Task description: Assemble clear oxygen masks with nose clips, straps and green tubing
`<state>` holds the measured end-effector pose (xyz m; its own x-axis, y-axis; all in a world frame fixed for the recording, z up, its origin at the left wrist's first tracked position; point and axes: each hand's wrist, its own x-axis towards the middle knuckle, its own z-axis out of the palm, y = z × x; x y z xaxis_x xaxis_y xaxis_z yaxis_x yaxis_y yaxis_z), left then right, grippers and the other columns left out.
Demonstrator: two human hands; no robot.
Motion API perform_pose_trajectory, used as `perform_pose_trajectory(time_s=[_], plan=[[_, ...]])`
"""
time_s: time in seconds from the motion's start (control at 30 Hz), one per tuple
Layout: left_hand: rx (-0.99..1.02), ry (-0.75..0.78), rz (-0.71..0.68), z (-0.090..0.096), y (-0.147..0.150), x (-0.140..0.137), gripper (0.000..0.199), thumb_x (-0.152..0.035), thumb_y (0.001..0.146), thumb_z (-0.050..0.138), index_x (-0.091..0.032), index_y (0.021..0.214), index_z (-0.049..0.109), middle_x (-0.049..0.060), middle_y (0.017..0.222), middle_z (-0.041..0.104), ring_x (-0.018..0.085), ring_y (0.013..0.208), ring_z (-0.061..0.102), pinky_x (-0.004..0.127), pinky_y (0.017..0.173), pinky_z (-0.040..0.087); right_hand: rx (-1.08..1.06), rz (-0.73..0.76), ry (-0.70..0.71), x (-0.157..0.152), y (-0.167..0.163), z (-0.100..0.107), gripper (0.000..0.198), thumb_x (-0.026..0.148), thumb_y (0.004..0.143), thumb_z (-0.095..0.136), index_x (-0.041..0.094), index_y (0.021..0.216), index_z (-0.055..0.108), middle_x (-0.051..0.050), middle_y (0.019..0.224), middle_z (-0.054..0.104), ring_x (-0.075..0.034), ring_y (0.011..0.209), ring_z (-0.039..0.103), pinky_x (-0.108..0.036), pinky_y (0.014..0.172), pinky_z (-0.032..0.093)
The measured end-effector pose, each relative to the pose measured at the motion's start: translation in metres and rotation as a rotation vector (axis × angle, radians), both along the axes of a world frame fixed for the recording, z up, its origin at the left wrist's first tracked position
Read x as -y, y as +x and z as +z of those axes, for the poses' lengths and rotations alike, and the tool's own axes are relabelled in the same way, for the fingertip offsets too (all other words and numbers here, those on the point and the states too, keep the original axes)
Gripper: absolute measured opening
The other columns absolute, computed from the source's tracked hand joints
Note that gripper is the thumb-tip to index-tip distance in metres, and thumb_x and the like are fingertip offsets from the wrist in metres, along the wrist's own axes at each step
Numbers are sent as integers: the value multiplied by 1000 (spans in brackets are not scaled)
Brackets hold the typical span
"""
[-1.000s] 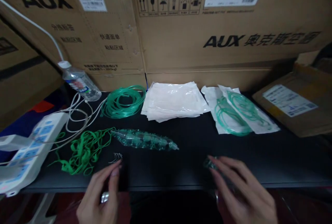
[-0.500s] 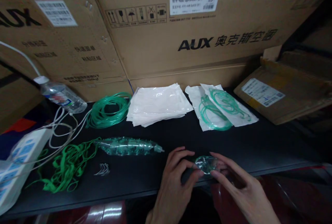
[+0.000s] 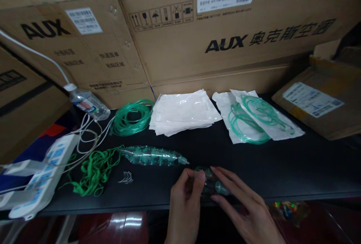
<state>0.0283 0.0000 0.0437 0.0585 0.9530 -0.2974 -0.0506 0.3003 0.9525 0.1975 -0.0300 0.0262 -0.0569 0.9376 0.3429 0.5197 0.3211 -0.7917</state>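
Note:
A clear green plastic oxygen mask (image 3: 208,185) is between my two hands at the front edge of the black table. My left hand (image 3: 186,195) grips its left side, with the thumb pressed on top. My right hand (image 3: 244,202) holds the right side between thumb and fingers, near a pale round connector (image 3: 221,188). Part of the mask is hidden by my fingers. Just beyond my left hand lies a nested stack of similar green masks (image 3: 152,156). Left of that are several thin metal strips (image 3: 126,177) and tangled green elastic cords (image 3: 93,172).
Coiled green tubing (image 3: 132,118), a pile of white pouches (image 3: 184,110) and two pouches with tubing (image 3: 254,118) lie along the back. A power strip (image 3: 55,172) and bottle (image 3: 88,102) stand left. Large cartons (image 3: 169,55) wall the rear; a smaller box (image 3: 316,97) sits right.
The mask has been turned in my hands, and its connector now shows on the right. My left thumb has moved on top of it. The camera view has swung left.

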Motion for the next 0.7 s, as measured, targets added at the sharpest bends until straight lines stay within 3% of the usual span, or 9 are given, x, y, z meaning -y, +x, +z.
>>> perform_pose_trajectory(time_s=[0.27, 0.37, 0.47, 0.57, 0.7], plan=[[-340, 194, -50, 7, -26, -14, 33, -48, 101, 55, -21, 95, 74, 2, 85, 77, 19, 76, 74, 25, 68, 57, -222, 40, -136, -34, -27, -10, 35, 25, 94, 70, 33, 128, 74, -5, 128, 75, -24, 121, 70, -34, 104, 57], [-619, 437, 33, 12, -53, -21, 23, -38, 101, 58, -25, 98, 77, 1, 89, 80, 19, 78, 76, 26, 72, 59, -268, 19, -155, -47, -37, -10, 32, 28, 94, 70, 31, 126, 75, -6, 125, 76, -24, 118, 72, -35, 104, 57], [-825, 783, 93, 16, -80, -32, 15, -24, 101, 61, -26, 108, 74, 1, 106, 79, 20, 100, 75, 32, 96, 57, -286, 10, -142, -56, -47, -11, 32, 29, 94, 70, 29, 126, 75, -7, 125, 75, -25, 118, 72, -37, 105, 56], [-914, 957, -88, 14, -96, -44, 25, -15, 101, 59, -28, 121, 68, 1, 120, 76, 19, 119, 69, 41, 117, 44, -296, 6, -124, -61, -53, -12, 32, 28, 94, 70, 27, 126, 75, -8, 125, 76, -24, 117, 72, -37, 104, 57], [-985, 936, -311, 4, -103, -56, 35, -14, 104, 53, -30, 134, 60, 1, 128, 74, 19, 122, 68, 53, 124, 34, -294, -13, -108, -65, -56, -13, 34, 27, 94, 69, 27, 128, 74, -9, 126, 75, -25, 116, 72, -37, 103, 58]])
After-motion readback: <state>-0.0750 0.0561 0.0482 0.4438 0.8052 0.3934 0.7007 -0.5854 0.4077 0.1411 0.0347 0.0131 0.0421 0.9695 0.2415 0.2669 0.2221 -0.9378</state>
